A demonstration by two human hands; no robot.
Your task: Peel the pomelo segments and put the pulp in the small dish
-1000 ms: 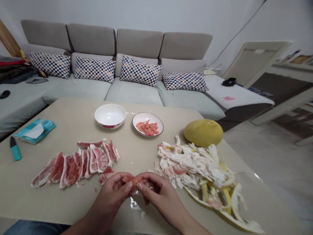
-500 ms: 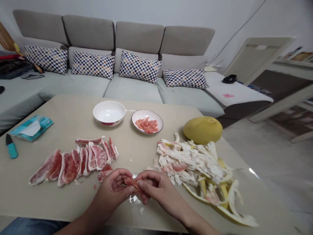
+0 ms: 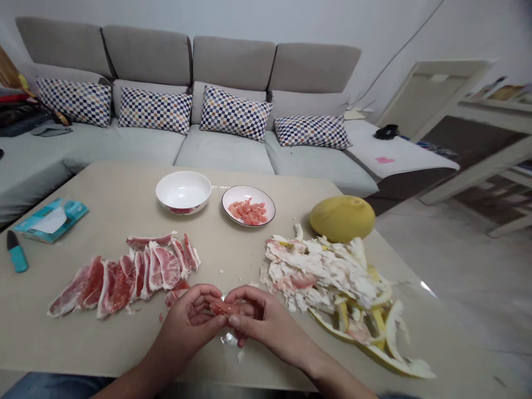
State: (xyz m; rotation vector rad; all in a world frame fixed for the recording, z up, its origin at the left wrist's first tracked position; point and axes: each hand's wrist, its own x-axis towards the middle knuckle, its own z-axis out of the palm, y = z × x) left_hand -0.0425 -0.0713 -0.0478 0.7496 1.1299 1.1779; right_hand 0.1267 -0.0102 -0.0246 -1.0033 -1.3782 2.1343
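Both my left hand (image 3: 191, 316) and my right hand (image 3: 266, 317) pinch a pink pomelo segment (image 3: 225, 307) above the table's front edge, and my fingers hide part of it. To the left of my hands lies a row of peeled pink segments (image 3: 124, 280). To the right is a heap of white pith (image 3: 322, 271), with curved yellow rind pieces (image 3: 374, 346) around its near side. Behind the heap sits a whole yellow pomelo (image 3: 342, 219). A white plate (image 3: 247, 193) holds small pink pulp pieces, and a white bowl (image 3: 183, 191) stands beside it.
The beige table (image 3: 103, 199) bears a teal tissue packet (image 3: 52, 220) and a teal-handled knife (image 3: 17, 255) at its left edge. Small white pith scraps lie near my hands. A grey sofa (image 3: 224, 158) with checked cushions stands behind the table.
My hands have drawn closer around the segment, and my fingers cover more of it. The view has shifted slightly, so the table items sit a little further left and higher.
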